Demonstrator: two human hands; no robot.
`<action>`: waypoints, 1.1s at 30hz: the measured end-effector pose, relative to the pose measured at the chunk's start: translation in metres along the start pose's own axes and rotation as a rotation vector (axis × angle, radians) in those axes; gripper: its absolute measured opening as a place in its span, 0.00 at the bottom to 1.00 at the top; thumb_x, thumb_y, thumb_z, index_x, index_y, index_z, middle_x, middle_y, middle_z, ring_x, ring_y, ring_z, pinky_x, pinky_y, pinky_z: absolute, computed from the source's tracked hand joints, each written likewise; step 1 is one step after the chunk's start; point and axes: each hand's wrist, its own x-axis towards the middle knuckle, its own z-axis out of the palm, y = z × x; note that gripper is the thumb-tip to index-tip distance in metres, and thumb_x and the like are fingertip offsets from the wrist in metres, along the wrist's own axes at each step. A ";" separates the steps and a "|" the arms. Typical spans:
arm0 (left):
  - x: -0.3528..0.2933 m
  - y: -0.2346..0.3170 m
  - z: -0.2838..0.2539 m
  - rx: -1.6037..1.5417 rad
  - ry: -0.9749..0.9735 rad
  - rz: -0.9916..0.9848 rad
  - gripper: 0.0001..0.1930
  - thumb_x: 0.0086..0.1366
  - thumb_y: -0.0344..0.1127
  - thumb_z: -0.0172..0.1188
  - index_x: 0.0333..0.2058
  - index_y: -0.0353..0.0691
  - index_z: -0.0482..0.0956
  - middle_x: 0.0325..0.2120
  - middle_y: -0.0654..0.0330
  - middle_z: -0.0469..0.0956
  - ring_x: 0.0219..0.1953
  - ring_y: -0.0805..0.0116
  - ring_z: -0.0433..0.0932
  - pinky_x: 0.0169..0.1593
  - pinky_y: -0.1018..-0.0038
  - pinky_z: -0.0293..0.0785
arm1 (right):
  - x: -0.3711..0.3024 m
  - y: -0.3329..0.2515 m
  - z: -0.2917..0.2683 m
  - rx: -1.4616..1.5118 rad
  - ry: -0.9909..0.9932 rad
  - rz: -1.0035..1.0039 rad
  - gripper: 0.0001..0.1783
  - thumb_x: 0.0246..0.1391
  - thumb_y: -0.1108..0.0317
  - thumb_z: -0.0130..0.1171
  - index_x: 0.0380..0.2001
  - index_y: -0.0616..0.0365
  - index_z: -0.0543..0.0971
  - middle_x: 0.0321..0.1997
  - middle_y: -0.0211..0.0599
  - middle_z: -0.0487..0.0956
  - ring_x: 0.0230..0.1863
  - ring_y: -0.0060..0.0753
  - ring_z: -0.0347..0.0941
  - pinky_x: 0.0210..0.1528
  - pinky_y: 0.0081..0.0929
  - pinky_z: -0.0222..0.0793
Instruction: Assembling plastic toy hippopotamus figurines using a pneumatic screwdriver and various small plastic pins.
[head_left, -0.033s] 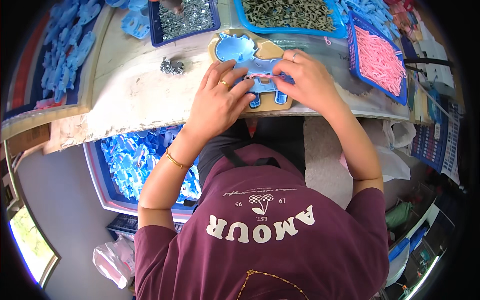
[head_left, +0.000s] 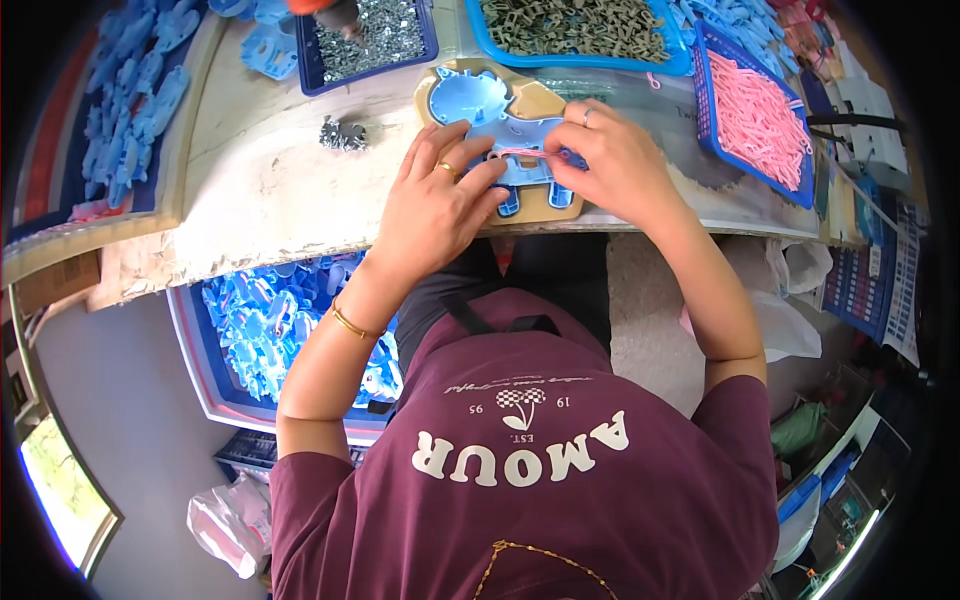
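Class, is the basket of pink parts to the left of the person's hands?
No: the blue basket of pink plastic parts sits beyond the right hand, on its right.

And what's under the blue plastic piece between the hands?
A tan holder shows around the blue plastic piece. The part right underneath is covered, so I can't see it.

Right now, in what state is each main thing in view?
Blue shell, hollow side up
Pink piece, lying across shell
Left hand, fingers bent, at shell
Right hand, fingers bent, at shell
Silver parts tray, filled
Brown parts tray, filled
Blue basket, heaped
Lower bin, filled
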 end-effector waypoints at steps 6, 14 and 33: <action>0.002 0.002 0.001 -0.020 0.005 -0.017 0.12 0.62 0.39 0.65 0.44 0.45 0.81 0.51 0.59 0.77 0.60 0.52 0.68 0.67 0.53 0.62 | -0.004 0.001 0.004 -0.028 0.112 -0.050 0.05 0.48 0.70 0.67 0.26 0.52 0.79 0.30 0.28 0.74 0.38 0.34 0.76 0.35 0.32 0.73; 0.005 0.001 0.001 -0.027 0.008 -0.024 0.13 0.61 0.37 0.66 0.44 0.44 0.81 0.50 0.59 0.77 0.59 0.52 0.69 0.66 0.53 0.63 | -0.002 0.011 0.003 0.046 0.041 -0.002 0.04 0.50 0.68 0.67 0.29 0.53 0.82 0.29 0.29 0.76 0.33 0.36 0.75 0.33 0.35 0.71; 0.022 -0.077 -0.040 0.153 0.295 -0.228 0.02 0.62 0.32 0.63 0.32 0.42 0.81 0.30 0.59 0.79 0.35 0.54 0.75 0.40 0.62 0.73 | 0.314 -0.077 -0.022 0.749 0.395 0.021 0.32 0.56 0.58 0.64 0.59 0.64 0.68 0.41 0.58 0.82 0.44 0.62 0.80 0.47 0.47 0.75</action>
